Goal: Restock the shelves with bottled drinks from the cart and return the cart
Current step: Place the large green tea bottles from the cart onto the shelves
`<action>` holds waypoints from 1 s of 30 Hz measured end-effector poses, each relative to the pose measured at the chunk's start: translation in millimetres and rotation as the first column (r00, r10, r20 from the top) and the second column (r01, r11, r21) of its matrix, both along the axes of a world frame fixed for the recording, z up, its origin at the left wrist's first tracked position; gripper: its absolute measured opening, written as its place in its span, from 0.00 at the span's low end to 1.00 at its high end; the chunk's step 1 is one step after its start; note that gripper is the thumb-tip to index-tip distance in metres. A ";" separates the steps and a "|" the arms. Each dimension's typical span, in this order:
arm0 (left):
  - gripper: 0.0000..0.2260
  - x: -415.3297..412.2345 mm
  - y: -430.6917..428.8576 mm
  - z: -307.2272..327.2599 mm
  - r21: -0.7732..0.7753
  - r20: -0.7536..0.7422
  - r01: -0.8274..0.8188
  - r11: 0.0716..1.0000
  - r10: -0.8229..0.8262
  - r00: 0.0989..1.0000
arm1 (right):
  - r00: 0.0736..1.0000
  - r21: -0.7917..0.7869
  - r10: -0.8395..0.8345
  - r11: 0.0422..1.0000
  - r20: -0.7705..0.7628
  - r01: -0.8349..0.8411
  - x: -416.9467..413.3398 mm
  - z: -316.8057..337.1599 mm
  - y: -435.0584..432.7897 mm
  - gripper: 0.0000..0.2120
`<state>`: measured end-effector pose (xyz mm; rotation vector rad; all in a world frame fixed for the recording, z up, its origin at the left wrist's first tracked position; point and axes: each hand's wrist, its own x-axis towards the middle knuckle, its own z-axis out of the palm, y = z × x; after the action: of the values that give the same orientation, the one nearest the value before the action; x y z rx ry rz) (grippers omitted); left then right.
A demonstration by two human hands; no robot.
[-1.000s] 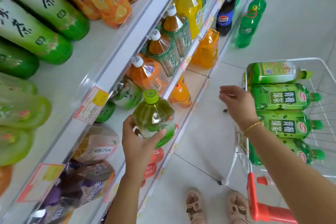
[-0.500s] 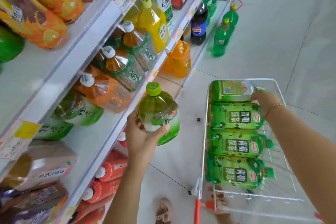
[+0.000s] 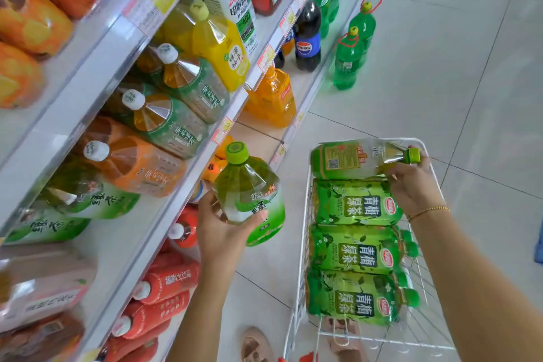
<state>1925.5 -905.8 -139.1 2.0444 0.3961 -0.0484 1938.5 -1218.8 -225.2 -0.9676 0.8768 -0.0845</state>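
Observation:
My left hand (image 3: 223,226) grips a big green tea bottle (image 3: 252,194) with a lime cap, upright, just off the front edge of the middle shelf (image 3: 176,197). A white wire cart (image 3: 305,214) stands to the right with several green tea bottles lying side by side. My right hand (image 3: 411,185) reaches into the cart and curls round the neck end of the farthest bottle (image 3: 352,159), which lies on its side with its cap (image 3: 413,155) pointing right. Below it lie three green-labelled bottles (image 3: 355,250).
The shelving on the left holds tea bottles (image 3: 176,123), yellow drinks (image 3: 220,47), a cola bottle (image 3: 307,41), orange bottles (image 3: 273,97) and red bottles (image 3: 167,282). Two green bottles (image 3: 348,62) stand on the floor by the shelf end. Tiled floor (image 3: 440,67) stretches right. My sandalled feet (image 3: 255,344) are by the cart.
My right hand went from mid-air above the cart down to the farthest bottle and took hold of its neck. My left hand drew its bottle slightly away from the shelf. The view shifted toward the cart.

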 end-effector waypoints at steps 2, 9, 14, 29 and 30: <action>0.31 1.1 -2.9 -0.8 -0.003 -0.008 0.004 1.000 -0.005 1.000 | 0.997 -0.016 0.031 0.999 0.067 -0.030 -5.6 5.2 5.3 0.36; 0.32 3.1 -15.3 -7.3 -0.003 -0.022 0.018 1.000 -0.018 1.000 | 0.992 -0.119 0.061 0.992 0.111 -0.047 -26.2 16.2 19.7 0.24; 0.32 5.2 -21.7 -17.5 0.006 -0.058 0.013 1.000 -0.013 0.998 | 0.923 -0.480 0.330 0.853 0.197 -0.203 -8.5 50.2 37.0 0.16; 0.32 -5.5 3.9 -19.7 -0.047 -0.048 -0.065 0.997 0.063 0.997 | 0.650 -0.764 0.685 0.210 -0.330 -0.609 49.0 17.7 55.9 0.45; 0.33 -6.9 5.0 -19.0 -0.052 -0.043 -0.073 0.996 0.071 0.997 | 0.654 -0.778 0.665 0.173 -0.359 -0.604 48.6 21.6 59.7 0.43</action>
<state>1918.6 -900.8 -158.0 1.9776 0.4887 -0.0565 1987.1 -1159.0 -203.6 -2.2664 0.2039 0.2119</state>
